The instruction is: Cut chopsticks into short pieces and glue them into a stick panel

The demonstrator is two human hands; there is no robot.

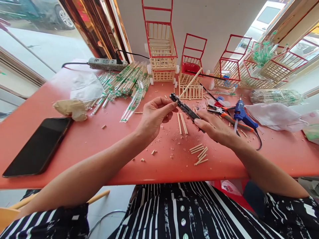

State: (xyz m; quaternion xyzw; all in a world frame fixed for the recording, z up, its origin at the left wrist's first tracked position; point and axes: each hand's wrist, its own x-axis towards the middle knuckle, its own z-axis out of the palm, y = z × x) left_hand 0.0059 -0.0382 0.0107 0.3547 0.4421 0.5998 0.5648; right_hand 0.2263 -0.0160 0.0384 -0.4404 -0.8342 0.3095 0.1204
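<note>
My right hand (214, 126) is wrapped round a long, narrow black clipper (187, 111), which slants up to the left. At its upper end my left hand (157, 114) is closed in a pinch, thumb and finger against the clipper's head. A light bit at the fingertips looks like the end of a wooden stick, mostly hidden. Below the clipper lie a few longer wooden sticks (183, 123). Nearer the table edge is a small group of short cut sticks (202, 153), with crumbs of wood scattered about.
Small stick carts (162, 43) with red frames stand along the back. Wrapped chopsticks (124, 83) and a power strip (104, 64) lie back left, a phone (38, 146) front left. At right are pliers (218, 109), a blue glue gun (243, 114) and a cloth (276, 114).
</note>
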